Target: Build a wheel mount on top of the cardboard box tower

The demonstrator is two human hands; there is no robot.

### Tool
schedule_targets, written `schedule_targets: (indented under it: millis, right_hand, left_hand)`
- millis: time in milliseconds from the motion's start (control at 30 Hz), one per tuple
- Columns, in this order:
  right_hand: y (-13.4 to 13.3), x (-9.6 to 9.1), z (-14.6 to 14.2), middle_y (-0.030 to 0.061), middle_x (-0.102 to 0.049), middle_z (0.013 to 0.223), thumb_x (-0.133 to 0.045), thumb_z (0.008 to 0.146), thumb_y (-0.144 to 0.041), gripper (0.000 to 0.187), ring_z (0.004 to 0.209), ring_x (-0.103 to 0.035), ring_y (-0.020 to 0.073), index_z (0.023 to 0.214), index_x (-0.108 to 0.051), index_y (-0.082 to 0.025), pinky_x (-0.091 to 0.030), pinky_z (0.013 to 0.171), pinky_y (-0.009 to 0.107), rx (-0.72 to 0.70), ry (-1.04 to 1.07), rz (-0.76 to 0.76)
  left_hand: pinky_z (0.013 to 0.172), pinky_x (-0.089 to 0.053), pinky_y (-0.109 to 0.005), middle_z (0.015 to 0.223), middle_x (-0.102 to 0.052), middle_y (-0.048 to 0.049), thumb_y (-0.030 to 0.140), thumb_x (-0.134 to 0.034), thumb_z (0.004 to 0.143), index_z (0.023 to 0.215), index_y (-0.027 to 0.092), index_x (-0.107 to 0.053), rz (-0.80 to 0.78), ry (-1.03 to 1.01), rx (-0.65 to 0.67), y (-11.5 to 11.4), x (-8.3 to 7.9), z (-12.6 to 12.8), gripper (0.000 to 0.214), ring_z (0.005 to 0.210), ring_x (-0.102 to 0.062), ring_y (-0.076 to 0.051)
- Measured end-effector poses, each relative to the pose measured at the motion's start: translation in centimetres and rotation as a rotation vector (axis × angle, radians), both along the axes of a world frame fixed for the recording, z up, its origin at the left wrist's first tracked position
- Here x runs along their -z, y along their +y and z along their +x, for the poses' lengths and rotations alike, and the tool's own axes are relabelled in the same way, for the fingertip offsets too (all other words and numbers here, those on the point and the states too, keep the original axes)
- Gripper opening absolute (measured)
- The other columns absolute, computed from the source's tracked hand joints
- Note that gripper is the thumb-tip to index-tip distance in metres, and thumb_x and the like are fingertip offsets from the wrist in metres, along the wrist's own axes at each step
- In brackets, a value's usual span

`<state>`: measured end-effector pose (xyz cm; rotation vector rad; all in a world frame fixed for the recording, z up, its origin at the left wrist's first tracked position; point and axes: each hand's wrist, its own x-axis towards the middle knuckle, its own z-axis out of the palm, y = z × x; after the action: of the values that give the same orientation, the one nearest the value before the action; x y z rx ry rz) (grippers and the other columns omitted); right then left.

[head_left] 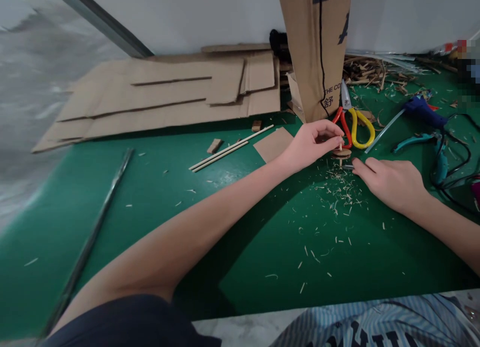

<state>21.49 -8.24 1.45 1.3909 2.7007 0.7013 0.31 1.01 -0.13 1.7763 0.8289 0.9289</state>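
My left hand (309, 142) pinches the top of a short thin wooden stick. Small round cardboard discs (342, 153) sit around this stick, just under my fingertips. In my closed right hand (392, 181) is a small blade (348, 167), only its metal tip showing; it meets or nearly meets the stick's lower end. Fine pale shavings (343, 187) lie scattered beneath. Scissors (351, 118) with one red and one yellow handle rest just behind my hands. A square of cardboard (273, 144) lies beside my left wrist.
Two wooden sticks (227, 152) and stacked cardboard sheets (168, 92) lie left on the green table (131, 207). A tall cardboard box (318, 47) stands behind. At right are a blue glue gun (425, 112), teal pliers (438, 159) and cables. A dark strip (97, 232) crosses the left.
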Motion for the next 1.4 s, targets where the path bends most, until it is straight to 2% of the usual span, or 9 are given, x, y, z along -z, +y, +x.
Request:
schedule_targets:
  millis: [167,433,600,700,900,1133,1233,1400]
  right_hand:
    - [0.3,0.1,-0.2,0.0026,-0.066,0.072,-0.040,0.100,-0.016,0.037,0.051,-0.049,0.0122,0.122,-0.069,-0.018,-0.012,0.049,0.033,0.030,0.000,0.045]
    - [-0.2,-1.5,-0.9,0.0047,-0.069,0.081,-0.040,0.092,-0.004,0.043,0.050,-0.051,0.0135,0.125,-0.066,-0.013,-0.013,0.047,0.032,0.048,-0.074,-0.122]
    - [-0.4,-1.4,-0.9,0.0062,-0.071,0.084,-0.039,0.086,0.002,0.049,0.052,-0.054,0.0144,0.125,-0.065,-0.010,-0.014,0.047,0.033,0.014,-0.080,-0.161]
    - [-0.4,-0.8,-0.6,0.0058,-0.070,0.081,-0.041,0.090,-0.002,0.043,0.052,-0.053,0.0139,0.122,-0.067,-0.012,-0.012,0.048,0.033,0.000,-0.068,-0.125]
    - [0.4,0.1,0.2,0.0010,-0.066,0.070,-0.047,0.098,-0.017,0.030,0.048,-0.048,0.0116,0.116,-0.071,-0.017,-0.011,0.048,0.031,-0.024,0.008,0.065]
    - [1.0,0.2,-0.1,-0.0008,-0.064,0.068,-0.046,0.100,-0.021,0.029,0.049,-0.047,0.0110,0.114,-0.072,-0.020,-0.012,0.049,0.031,-0.031,0.036,0.131]
    - [1.0,0.0,-0.2,-0.0006,-0.065,0.070,-0.043,0.101,-0.021,0.031,0.050,-0.048,0.0112,0.118,-0.070,-0.019,-0.013,0.049,0.030,-0.008,0.039,0.116]
    - [0.9,-0.6,-0.3,0.0007,-0.065,0.072,-0.042,0.101,-0.021,0.031,0.047,-0.044,0.0119,0.115,-0.069,-0.017,-0.012,0.049,0.031,0.027,0.008,-0.001]
  left_hand:
    - [0.080,-0.058,-0.028,0.089,-0.074,-0.0047,0.024,-0.067,0.084,0.090,0.016,-0.063,-0.051,-0.030,-0.010,0.1,-0.1,0.1,0.011,0.086,-0.071,-0.014]
    - [0.078,-0.059,-0.028,0.088,-0.075,-0.0052,0.024,-0.069,0.082,0.092,0.015,-0.065,-0.097,-0.060,-0.027,0.1,0.2,0.1,0.014,0.086,-0.073,-0.015]
    - [0.078,-0.060,-0.028,0.089,-0.076,-0.0057,0.025,-0.068,0.083,0.092,0.015,-0.065,-0.101,-0.041,-0.041,0.0,0.2,0.1,0.014,0.085,-0.073,-0.015]
    - [0.078,-0.060,-0.027,0.090,-0.076,-0.0060,0.026,-0.069,0.082,0.092,0.015,-0.065,-0.093,-0.036,-0.046,0.1,0.1,0.1,0.015,0.085,-0.073,-0.015]
    - [0.079,-0.060,-0.027,0.091,-0.077,-0.0067,0.024,-0.066,0.086,0.095,0.014,-0.065,-0.073,0.007,-0.035,-0.1,-0.2,0.1,0.013,0.087,-0.074,-0.015]
    - [0.081,-0.061,-0.028,0.089,-0.077,-0.0068,0.022,-0.066,0.085,0.094,0.014,-0.065,-0.099,-0.031,-0.022,0.0,-0.1,0.1,0.012,0.085,-0.075,-0.015]
    - [0.080,-0.061,-0.029,0.087,-0.077,-0.0066,0.021,-0.066,0.084,0.093,0.014,-0.065,-0.104,-0.052,-0.019,0.1,0.1,0.1,0.012,0.083,-0.074,-0.015]
    - [0.080,-0.061,-0.029,0.087,-0.077,-0.0063,0.022,-0.066,0.085,0.094,0.014,-0.065,-0.118,-0.071,-0.012,0.2,0.3,0.1,0.012,0.084,-0.074,-0.015]
